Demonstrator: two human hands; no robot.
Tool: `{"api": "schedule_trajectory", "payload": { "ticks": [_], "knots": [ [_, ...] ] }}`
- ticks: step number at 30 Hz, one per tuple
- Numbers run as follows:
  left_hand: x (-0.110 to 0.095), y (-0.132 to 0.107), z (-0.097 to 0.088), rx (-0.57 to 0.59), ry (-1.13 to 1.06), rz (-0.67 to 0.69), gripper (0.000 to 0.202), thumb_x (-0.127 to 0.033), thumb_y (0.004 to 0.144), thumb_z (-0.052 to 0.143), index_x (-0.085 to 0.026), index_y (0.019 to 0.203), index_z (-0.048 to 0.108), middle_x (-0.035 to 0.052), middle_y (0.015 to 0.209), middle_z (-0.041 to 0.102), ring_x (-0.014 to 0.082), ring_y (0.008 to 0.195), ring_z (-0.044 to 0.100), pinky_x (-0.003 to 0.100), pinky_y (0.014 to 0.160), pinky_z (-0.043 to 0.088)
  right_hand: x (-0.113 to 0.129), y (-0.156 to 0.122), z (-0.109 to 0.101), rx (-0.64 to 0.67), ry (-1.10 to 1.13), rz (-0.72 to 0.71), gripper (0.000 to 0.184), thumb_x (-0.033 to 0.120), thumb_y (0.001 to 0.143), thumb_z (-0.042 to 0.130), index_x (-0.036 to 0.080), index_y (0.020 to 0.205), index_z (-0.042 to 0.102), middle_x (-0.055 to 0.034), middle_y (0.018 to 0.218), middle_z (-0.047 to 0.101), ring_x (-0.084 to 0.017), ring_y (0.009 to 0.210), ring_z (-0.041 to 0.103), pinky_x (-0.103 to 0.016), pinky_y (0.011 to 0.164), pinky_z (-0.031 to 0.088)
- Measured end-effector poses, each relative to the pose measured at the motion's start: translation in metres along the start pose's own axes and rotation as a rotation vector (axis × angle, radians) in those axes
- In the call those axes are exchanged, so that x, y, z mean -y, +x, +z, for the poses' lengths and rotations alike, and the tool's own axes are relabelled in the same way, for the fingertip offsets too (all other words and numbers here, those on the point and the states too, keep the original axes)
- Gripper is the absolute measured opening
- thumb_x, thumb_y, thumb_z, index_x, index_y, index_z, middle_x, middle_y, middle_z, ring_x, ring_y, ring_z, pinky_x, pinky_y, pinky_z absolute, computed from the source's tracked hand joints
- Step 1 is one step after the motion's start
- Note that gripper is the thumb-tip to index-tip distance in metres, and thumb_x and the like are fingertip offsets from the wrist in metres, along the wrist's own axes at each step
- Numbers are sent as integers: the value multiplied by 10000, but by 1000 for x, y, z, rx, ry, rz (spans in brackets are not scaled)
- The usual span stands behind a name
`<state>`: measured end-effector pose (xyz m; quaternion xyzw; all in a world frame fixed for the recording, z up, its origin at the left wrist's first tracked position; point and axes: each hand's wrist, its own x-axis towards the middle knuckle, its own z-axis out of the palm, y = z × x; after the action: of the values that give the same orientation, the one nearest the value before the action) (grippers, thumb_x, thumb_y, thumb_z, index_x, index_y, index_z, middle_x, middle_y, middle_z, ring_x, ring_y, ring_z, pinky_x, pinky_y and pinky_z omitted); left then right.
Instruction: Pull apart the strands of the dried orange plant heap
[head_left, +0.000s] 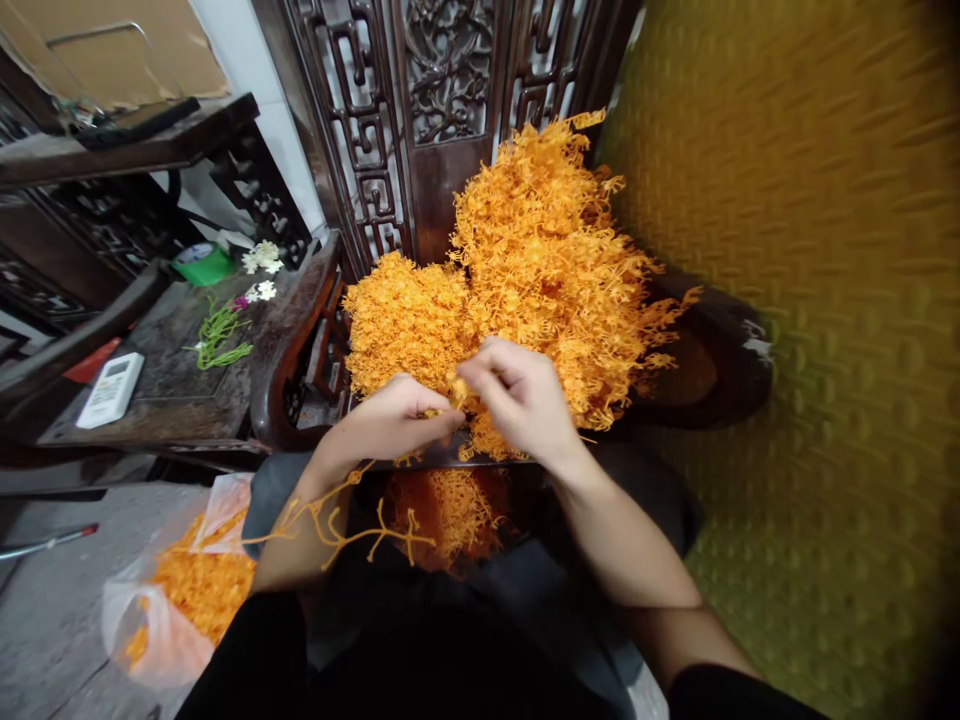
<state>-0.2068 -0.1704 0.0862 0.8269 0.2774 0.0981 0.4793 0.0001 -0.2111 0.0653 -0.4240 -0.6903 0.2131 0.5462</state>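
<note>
My left hand (405, 415) is closed on an orange plastic stem, whose bare branched end (360, 535) hangs below the wrist. Close beside it, my right hand (521, 395) pinches a small orange piece (459, 388) between thumb and forefinger. Both hands are over the front edge of a dark wooden seat. A tall heap of orange branched sprigs (555, 270) rises behind my right hand. To its left, behind my left hand, lies a lower, denser pile of small orange pieces (405, 315).
At left, a wooden side table (172, 390) bears a white remote control (112, 388), a green tape roll (202, 263), green stems (221, 330) and white flowers (262, 257). A plastic bag (161, 640) of orange pieces is on the floor. A yellow textured surface (810, 350) fills the right side.
</note>
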Motion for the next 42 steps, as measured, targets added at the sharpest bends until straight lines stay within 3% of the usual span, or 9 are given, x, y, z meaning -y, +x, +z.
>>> {"api": "schedule_trajectory", "payload": {
  "ticks": [3,5,11,18,26,29,34,38,42],
  "knots": [
    [4,0,0,-92,-81,-77,440,-407,996,573,-166,635,649,-34,499,509,71,444,392,227,436,274,-11,8,-13,-471,156,29,364,533,1049,520,242,833,551,0,748,576,-118,562,472,-281,511,358],
    [11,5,1,-262,-214,-122,397,-438,980,612,-156,711,684,-24,559,552,67,464,421,214,436,293,-12,9,-19,-531,251,58,321,516,1059,506,253,875,519,-14,844,646,-100,533,461,-265,471,329],
    [33,31,0,-466,-817,-154,267,-405,897,736,-156,993,739,48,925,691,116,697,637,202,488,516,-5,-1,3,-134,359,164,150,370,1012,640,226,1049,617,-32,949,724,-107,608,628,-255,510,498],
    [35,33,-1,-474,-939,-74,231,-362,915,725,-138,965,750,88,984,730,141,869,696,217,669,621,-7,-2,10,206,-178,-150,318,344,1061,565,226,1331,683,-91,1124,745,-218,1030,714,-410,912,590],
    [33,33,2,-336,-1034,-104,511,-610,972,567,-127,921,727,143,912,751,205,862,746,291,695,636,-23,-3,15,350,-726,-262,746,365,923,770,226,1591,468,-144,1182,716,-285,991,689,-385,743,559],
    [32,26,-3,-252,-1074,-100,512,-613,948,588,-124,989,732,137,922,759,215,899,757,304,754,648,-33,-2,15,327,-618,-260,599,433,979,686,229,1522,536,-120,1106,712,-263,960,676,-381,759,553],
    [24,8,-10,-325,-975,-126,407,-248,878,632,-121,1263,674,170,1165,765,252,1006,769,350,767,683,-38,-2,14,248,-255,-170,352,399,1003,649,228,1306,592,-76,1090,711,-205,914,665,-365,808,544],
    [17,3,-3,-370,-751,-162,528,-113,817,636,-122,1346,639,210,1421,657,266,1024,770,302,651,687,-38,-2,12,311,-200,-162,552,493,894,780,236,1324,547,-57,1042,681,-203,868,646,-354,772,533],
    [15,5,4,-349,-694,-130,497,-142,824,691,-139,1320,667,193,1396,670,249,974,782,288,654,681,-39,0,6,370,-171,-176,657,525,830,835,232,1334,531,-54,1025,660,-217,870,644,-364,763,542]
  ]
}}
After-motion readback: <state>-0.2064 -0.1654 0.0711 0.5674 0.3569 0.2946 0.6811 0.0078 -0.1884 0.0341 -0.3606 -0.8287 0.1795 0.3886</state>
